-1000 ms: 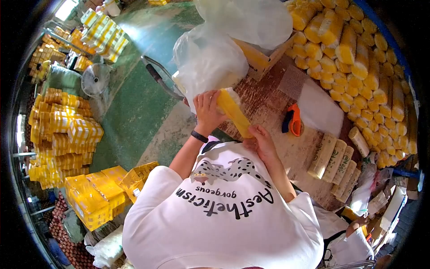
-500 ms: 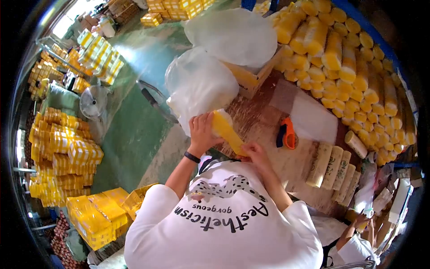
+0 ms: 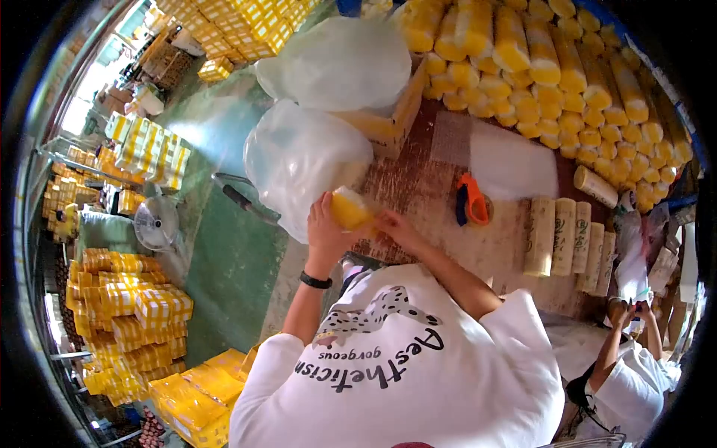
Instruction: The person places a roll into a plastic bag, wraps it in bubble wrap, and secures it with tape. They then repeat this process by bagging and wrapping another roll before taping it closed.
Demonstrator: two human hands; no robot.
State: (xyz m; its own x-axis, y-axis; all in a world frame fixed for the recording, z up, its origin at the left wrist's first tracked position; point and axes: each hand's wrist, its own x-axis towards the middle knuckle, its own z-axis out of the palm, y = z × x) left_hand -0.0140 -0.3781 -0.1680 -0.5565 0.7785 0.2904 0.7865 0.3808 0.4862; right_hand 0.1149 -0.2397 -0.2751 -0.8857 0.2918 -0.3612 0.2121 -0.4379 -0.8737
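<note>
My left hand (image 3: 327, 230), with a black wristband, is closed around a yellow-and-white wrapped roll (image 3: 349, 209), tilted in front of my chest. At the roll's right end, the bent fingers of my right hand (image 3: 398, 228) pinch its wrapping; the fingertips are slightly blurred. Just beyond my left hand bulges a whitish plastic bag (image 3: 302, 160). An orange and dark-blue tape dispenser (image 3: 473, 200) lies on the worn wooden tabletop (image 3: 437, 239), to the right of my hands.
Another plastic bag (image 3: 336, 66) lies behind, beside a cardboard box (image 3: 399, 127). Yellow-ended rolls (image 3: 556, 82) are piled at the back right. Several pale rolls (image 3: 539, 235) lie right. Taped yellow cartons (image 3: 198, 392) and a fan (image 3: 156, 222) stand left. A co-worker (image 3: 631, 373) works at lower right.
The roll has turned from slanting down toward me to a shorter, more sideways view. My right hand has moved up and outward, its forearm more extended. The camera view has shifted too.
</note>
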